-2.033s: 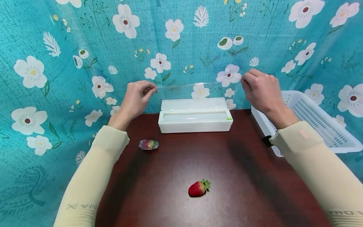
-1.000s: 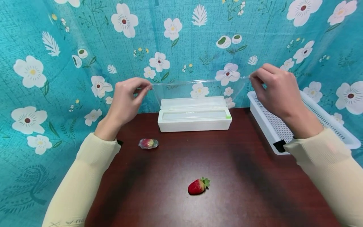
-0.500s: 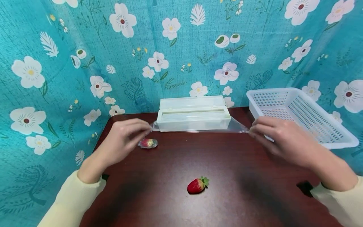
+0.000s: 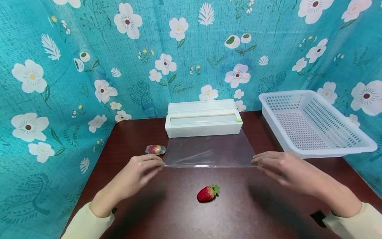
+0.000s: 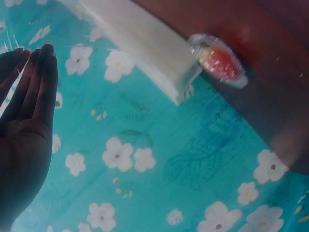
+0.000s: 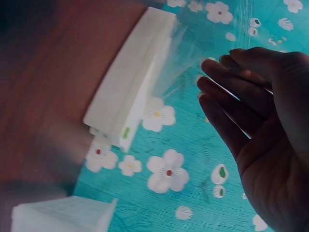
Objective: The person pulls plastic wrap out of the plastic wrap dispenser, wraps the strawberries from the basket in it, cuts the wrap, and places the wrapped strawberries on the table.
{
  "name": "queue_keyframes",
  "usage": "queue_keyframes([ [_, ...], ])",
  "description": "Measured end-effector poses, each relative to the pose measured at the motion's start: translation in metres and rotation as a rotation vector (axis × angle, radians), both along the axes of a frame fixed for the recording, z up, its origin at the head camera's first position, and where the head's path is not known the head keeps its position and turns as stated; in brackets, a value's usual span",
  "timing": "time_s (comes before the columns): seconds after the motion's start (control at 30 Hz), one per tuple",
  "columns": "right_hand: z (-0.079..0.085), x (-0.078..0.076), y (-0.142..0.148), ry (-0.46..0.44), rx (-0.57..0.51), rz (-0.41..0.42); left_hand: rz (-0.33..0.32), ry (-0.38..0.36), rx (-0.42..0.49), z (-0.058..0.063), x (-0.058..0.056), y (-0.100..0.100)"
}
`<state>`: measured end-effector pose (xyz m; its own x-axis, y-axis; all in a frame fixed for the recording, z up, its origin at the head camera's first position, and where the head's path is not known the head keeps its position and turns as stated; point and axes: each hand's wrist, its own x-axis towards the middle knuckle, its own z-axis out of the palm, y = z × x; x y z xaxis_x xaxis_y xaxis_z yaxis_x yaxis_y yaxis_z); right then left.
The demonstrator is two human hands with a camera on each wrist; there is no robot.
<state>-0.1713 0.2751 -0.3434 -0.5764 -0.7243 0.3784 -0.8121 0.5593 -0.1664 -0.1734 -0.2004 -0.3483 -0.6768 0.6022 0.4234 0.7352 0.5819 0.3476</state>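
- Across the dark reddish-brown surface, held a thin sheet of clear plastic film stretched between the left hand and the right hand.
- Pinched one near corner between thumb and fingers at the left, the other likewise at the right; gripped only there, probably to stop folding and clinging.
- Had the long white rectangular box behind the film with the lid raised, apparently to let the sheet lead straight out; could not tell about any join inside.
- Had the red strawberry with green leaves lying untouched on the surface, nearer than the film's front edge and between both hands, presumably for equal reach.
- Had the small red-and-yellow item in crinkled clear wrapping beside the film's left edge, likely set aside.
- Had the white perforated plastic basket at the far right, perhaps to give the sheet room.
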Motion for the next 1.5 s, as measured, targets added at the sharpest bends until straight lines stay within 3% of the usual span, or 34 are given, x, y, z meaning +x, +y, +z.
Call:
queue_keyframes([
  [0.17, -0.017, 0.0, 0.0, -0.079, 0.04, 0.004, -0.021, -0.077, -0.042, -0.015, 0.0, 0.001],
  [0.5, -0.051, -0.008, 0.002, -0.034, 0.055, 0.038, -0.068, -0.206, -0.159, -0.044, -0.007, 0.009],
  [0.73, -0.072, -0.013, 0.001, -0.057, 0.084, -0.003, -0.1, -0.16, -0.159, -0.064, -0.011, 0.013],
  [1.03, -0.092, -0.019, 0.0, -0.016, 0.109, 0.025, -0.13, -0.098, -0.207, -0.077, -0.017, 0.018],
  [1.5, -0.103, -0.024, -0.003, 0.019, 0.117, 0.021, -0.085, -0.186, -0.248, -0.086, -0.024, 0.02],
])
